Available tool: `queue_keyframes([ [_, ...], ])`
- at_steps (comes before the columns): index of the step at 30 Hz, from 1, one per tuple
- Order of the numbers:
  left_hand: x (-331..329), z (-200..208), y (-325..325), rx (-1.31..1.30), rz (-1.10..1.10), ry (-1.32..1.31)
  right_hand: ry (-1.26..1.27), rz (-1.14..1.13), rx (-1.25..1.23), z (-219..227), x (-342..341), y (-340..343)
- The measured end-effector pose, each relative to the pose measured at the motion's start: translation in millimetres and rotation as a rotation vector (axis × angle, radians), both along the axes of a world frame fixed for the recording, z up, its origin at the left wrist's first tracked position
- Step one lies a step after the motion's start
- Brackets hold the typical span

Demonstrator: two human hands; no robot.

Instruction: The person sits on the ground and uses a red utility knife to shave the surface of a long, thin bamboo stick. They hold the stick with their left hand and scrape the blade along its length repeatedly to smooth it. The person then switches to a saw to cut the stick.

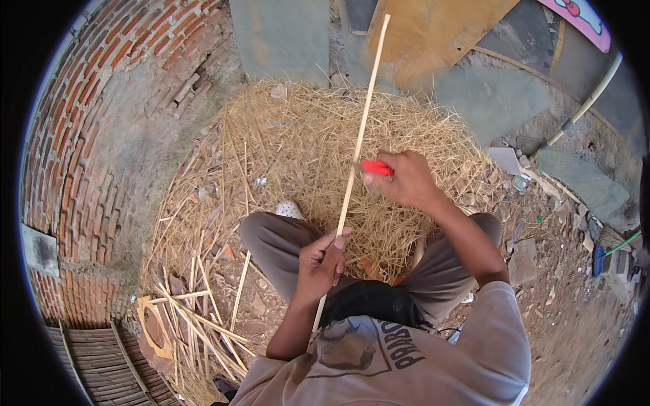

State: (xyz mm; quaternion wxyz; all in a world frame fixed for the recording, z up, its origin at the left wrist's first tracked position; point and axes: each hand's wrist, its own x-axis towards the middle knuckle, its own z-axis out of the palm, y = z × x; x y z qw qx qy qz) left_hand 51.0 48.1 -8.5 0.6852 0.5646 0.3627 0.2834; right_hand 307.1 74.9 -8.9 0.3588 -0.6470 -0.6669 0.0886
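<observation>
A long, pale bamboo strip [366,108] runs steeply from beside my waist up past the straw heap, leaning slightly right at its far end. My left hand [323,264] is closed around its lower part, above my lap. My right hand [405,178] grips the red handle of a knife [376,167] about midway along the strip. The knife's short blade meets or nearly meets the strip; it is too small and blurred to tell which. I sit cross-legged, with a white dotted shoe [289,209] showing by my left knee.
Thin shavings form a wide heap [325,135] before me. Several cut bamboo strips [203,325] lie at lower left. A brick wall [81,155] stands to the left, grey boards [281,40] lean at the back, and rubble [542,196] with a pale pipe [588,101] is at right.
</observation>
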Motion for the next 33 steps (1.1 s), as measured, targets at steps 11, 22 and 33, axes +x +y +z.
queue_keyframes([
  [11,-3,11,-3,-0.018,0.023,0.006,-0.242,-0.033,0.187,-10,-26,-2],
  [22,-17,15,-10,-0.047,-0.035,-0.031,-0.257,-0.081,0.289,-22,-2,15],
  [33,-40,18,-31,-0.154,-0.053,-0.026,-0.265,-0.164,0.264,-36,22,28],
])
